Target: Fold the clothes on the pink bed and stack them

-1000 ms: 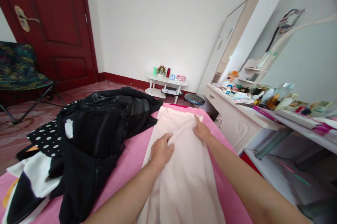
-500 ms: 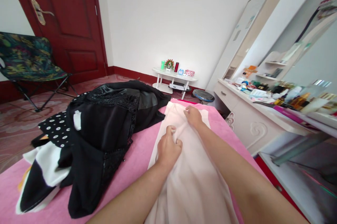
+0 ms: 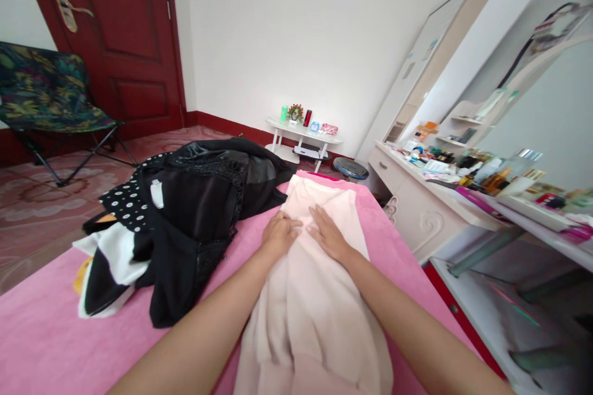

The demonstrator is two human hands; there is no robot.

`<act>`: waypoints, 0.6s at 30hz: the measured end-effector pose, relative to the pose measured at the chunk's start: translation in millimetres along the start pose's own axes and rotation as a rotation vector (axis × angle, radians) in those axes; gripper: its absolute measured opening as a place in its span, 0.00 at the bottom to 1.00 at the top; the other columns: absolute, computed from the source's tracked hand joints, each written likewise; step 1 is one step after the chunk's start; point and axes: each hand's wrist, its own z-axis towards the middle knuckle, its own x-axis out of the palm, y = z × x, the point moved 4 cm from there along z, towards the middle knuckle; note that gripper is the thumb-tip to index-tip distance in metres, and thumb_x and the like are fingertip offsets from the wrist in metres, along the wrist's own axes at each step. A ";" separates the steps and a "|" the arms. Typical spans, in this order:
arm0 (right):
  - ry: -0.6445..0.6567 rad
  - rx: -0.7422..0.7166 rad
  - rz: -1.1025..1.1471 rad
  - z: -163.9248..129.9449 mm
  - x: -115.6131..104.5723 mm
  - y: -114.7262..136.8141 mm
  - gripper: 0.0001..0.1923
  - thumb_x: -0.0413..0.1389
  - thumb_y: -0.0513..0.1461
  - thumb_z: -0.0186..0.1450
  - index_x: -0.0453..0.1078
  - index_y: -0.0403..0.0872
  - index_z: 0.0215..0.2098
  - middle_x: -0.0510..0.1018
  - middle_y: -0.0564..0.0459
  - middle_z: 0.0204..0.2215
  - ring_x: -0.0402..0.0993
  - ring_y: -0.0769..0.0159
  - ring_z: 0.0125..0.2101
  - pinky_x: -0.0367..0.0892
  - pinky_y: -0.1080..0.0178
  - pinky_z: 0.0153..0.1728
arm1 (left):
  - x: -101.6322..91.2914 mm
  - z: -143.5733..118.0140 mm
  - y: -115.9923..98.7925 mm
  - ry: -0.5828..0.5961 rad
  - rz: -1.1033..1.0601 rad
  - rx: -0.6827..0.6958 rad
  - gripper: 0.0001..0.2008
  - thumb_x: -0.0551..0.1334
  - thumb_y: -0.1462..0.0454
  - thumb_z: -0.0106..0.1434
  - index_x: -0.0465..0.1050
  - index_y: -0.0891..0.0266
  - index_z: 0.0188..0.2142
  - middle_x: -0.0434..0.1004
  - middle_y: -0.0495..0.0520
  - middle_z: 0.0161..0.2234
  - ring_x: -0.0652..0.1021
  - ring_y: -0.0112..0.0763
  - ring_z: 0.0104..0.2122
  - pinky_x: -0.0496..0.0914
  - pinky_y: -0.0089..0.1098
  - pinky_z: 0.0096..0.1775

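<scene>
L hand (image 3: 279, 233) & R hand (image 3: 327, 234), fingers spread flat, press pale pink garment (image 3: 315, 296) on pink bed (image 3: 55, 339); black clothes (image 3: 199, 209) at 10 o'clock.

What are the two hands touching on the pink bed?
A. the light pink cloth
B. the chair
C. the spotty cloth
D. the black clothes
A: the left hand and the right hand both lie on the light pink cloth, while the black clothes sit apart to the left.
</scene>
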 end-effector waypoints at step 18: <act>0.092 -0.302 -0.041 -227.7 -48.8 19.2 0.33 0.50 0.38 0.65 0.45 0.55 0.66 0.48 0.51 0.66 0.47 0.60 0.64 0.51 0.51 0.62 | -94.3 -135.3 -27.0 0.608 -0.042 0.479 0.40 0.63 0.76 0.49 0.60 0.46 0.59 0.42 0.46 0.66 0.48 0.42 0.64 0.46 0.43 0.62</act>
